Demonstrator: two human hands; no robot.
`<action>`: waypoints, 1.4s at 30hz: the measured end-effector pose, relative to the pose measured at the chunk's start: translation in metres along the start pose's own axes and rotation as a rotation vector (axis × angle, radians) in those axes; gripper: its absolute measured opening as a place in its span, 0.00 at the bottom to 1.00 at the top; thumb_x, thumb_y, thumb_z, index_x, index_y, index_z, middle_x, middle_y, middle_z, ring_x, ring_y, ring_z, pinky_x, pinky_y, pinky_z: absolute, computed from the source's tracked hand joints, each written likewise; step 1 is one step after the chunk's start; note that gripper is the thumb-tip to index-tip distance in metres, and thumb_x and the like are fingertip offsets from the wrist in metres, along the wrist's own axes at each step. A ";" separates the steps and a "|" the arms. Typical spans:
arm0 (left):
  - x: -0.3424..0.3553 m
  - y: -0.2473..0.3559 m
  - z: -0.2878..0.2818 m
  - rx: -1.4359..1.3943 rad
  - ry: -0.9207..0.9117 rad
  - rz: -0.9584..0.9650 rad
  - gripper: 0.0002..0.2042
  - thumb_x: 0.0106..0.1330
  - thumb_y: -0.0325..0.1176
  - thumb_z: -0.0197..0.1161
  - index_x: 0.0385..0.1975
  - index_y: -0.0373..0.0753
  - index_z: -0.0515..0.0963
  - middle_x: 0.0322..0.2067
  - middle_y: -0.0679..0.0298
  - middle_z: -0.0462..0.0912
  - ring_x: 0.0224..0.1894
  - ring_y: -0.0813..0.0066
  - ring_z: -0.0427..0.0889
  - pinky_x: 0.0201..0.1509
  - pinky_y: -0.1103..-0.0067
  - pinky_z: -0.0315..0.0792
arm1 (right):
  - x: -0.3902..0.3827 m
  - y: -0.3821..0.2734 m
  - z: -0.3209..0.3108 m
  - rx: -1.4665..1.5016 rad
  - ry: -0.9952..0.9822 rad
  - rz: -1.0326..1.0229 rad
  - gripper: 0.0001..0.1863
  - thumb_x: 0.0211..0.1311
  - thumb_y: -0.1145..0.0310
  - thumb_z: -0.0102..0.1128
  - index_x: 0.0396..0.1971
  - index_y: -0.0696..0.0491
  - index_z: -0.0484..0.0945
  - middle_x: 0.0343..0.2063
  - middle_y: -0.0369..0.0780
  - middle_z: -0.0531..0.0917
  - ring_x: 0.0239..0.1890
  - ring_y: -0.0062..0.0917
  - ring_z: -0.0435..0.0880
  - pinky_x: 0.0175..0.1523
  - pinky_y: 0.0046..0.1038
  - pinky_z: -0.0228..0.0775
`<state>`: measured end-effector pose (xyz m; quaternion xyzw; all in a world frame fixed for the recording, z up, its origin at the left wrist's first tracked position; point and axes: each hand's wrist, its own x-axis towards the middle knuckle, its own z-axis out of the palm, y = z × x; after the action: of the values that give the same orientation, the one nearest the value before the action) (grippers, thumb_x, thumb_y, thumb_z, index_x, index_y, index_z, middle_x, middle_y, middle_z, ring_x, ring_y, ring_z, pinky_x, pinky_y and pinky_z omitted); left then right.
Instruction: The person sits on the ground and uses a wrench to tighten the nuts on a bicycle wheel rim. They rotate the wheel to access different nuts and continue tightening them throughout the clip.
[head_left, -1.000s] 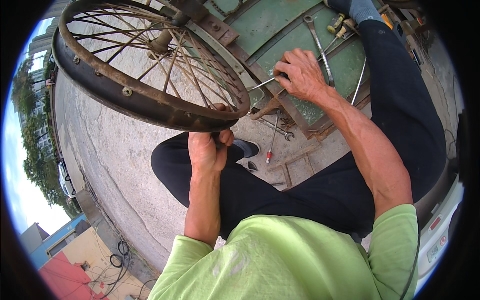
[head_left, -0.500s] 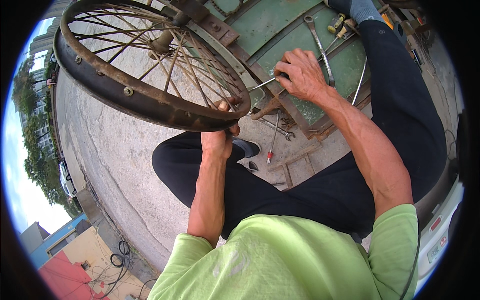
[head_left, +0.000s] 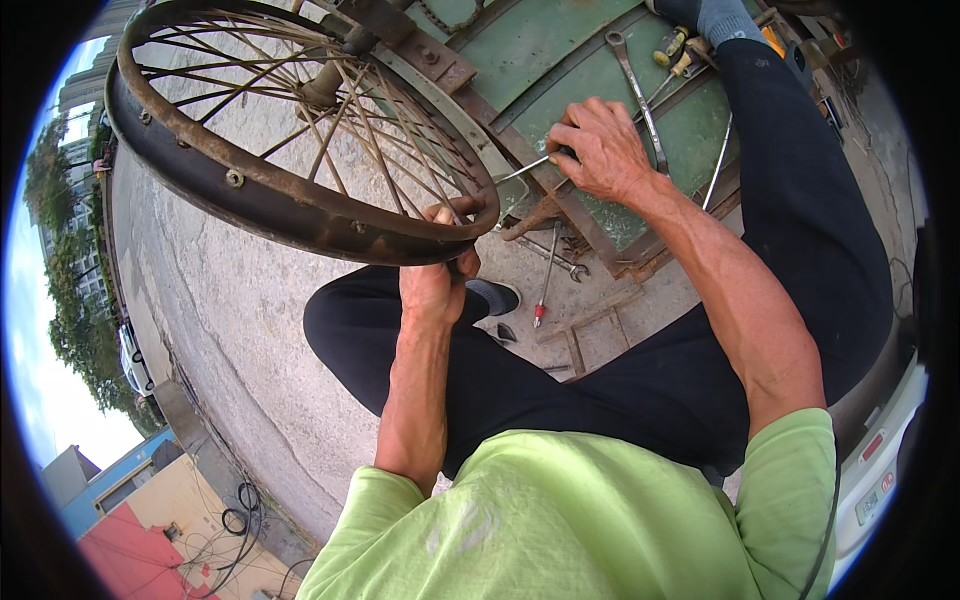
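Left hand (head_left: 430,285): fingers pinching edge of spoked wheel (head_left: 300,212), whose rim partly hides them. Right hand (head_left: 600,150): fingers curled around metal rod (head_left: 523,170), tip near rim. Wrench (head_left: 640,103) beside right fingers, on green panel (head_left: 570,85). Red-ended tool (head_left: 547,278) on ground (head_left: 225,300), between hands.

wheel rim (head_left: 290,213): rusty mtl, matt, rough; spanner (head_left: 638,95): smooth, glossy mtl; green panel (head_left: 538,58): scuffed paint.

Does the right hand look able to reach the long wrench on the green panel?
Probably yes: the wrench lies beside the right hand, mostly uncovered, though that hand may first need to release the thin metal tool.
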<state>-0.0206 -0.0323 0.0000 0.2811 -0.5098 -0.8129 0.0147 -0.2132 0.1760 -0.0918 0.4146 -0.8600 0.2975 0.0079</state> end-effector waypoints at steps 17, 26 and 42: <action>-0.003 0.005 0.001 -0.006 0.031 0.000 0.24 0.78 0.47 0.63 0.58 0.28 0.79 0.40 0.62 0.85 0.21 0.84 0.66 0.28 0.82 0.64 | 0.002 -0.002 -0.003 -0.002 -0.011 0.016 0.08 0.62 0.62 0.70 0.39 0.44 0.90 0.39 0.35 0.80 0.51 0.32 0.77 0.62 0.41 0.64; -0.003 0.012 -0.003 0.007 -0.066 0.036 0.27 0.80 0.50 0.62 0.56 0.26 0.79 0.35 0.60 0.85 0.20 0.84 0.64 0.26 0.82 0.62 | 0.000 0.000 0.000 -0.008 -0.014 0.023 0.08 0.62 0.62 0.70 0.39 0.45 0.90 0.39 0.35 0.80 0.51 0.32 0.77 0.62 0.41 0.63; -0.025 0.053 0.010 0.004 -0.073 0.157 0.28 0.80 0.48 0.58 0.57 0.21 0.78 0.45 0.46 0.88 0.19 0.85 0.65 0.25 0.82 0.66 | 0.001 -0.001 -0.001 0.000 -0.002 0.025 0.08 0.62 0.62 0.70 0.38 0.45 0.90 0.38 0.35 0.80 0.51 0.32 0.77 0.62 0.41 0.63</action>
<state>-0.0184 -0.0420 0.0590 0.2106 -0.5321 -0.8179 0.0595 -0.2128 0.1753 -0.0903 0.4043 -0.8649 0.2974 0.0034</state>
